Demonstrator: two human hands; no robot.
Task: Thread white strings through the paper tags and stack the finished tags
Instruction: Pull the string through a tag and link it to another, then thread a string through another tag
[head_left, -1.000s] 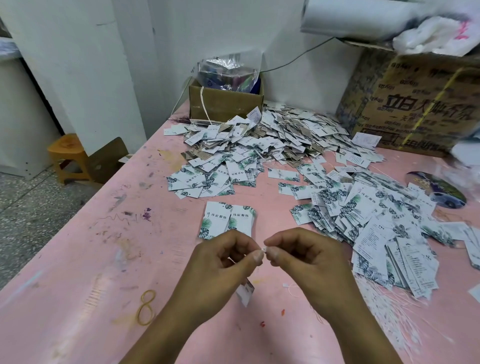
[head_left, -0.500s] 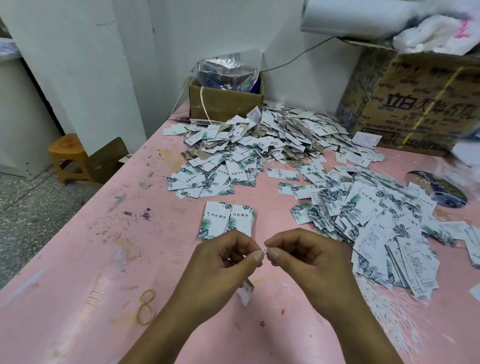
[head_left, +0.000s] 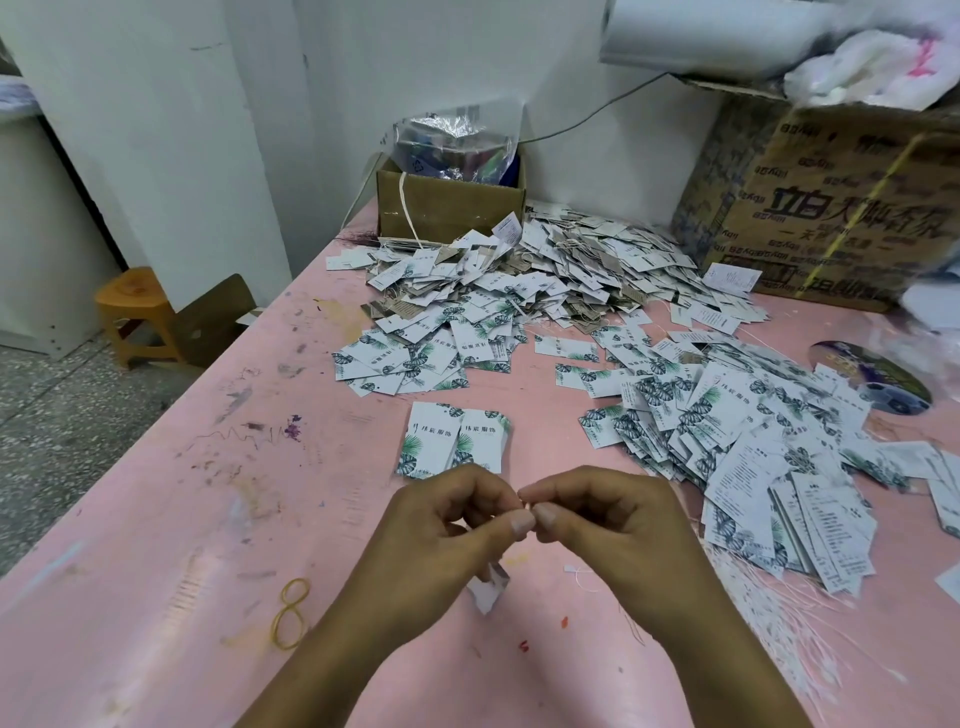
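Over the pink table (head_left: 156, 519) my left hand (head_left: 447, 535) and my right hand (head_left: 613, 530) meet fingertip to fingertip, each pinching the end of a white string (head_left: 525, 503). A paper tag (head_left: 488, 592) hangs below my left hand, mostly hidden by it. Just beyond my hands lie two short stacks of leaf-printed tags (head_left: 452, 439) side by side. A heap of loose tags (head_left: 753, 441) spreads to the right, and a larger pile of tags (head_left: 519, 291) covers the far middle. A bundle of white strings (head_left: 779, 613) lies at the right near edge.
A small cardboard box (head_left: 447, 208) with a plastic bag stands at the back. A big printed carton (head_left: 831, 208) fills the back right corner. A yellow rubber band (head_left: 291, 613) lies near left. A round disc (head_left: 872, 376) sits at the right. An orange stool (head_left: 137, 312) stands on the floor at left.
My hands stay joined at the fingertips with only tiny finger movements on the string. Nothing else has moved.
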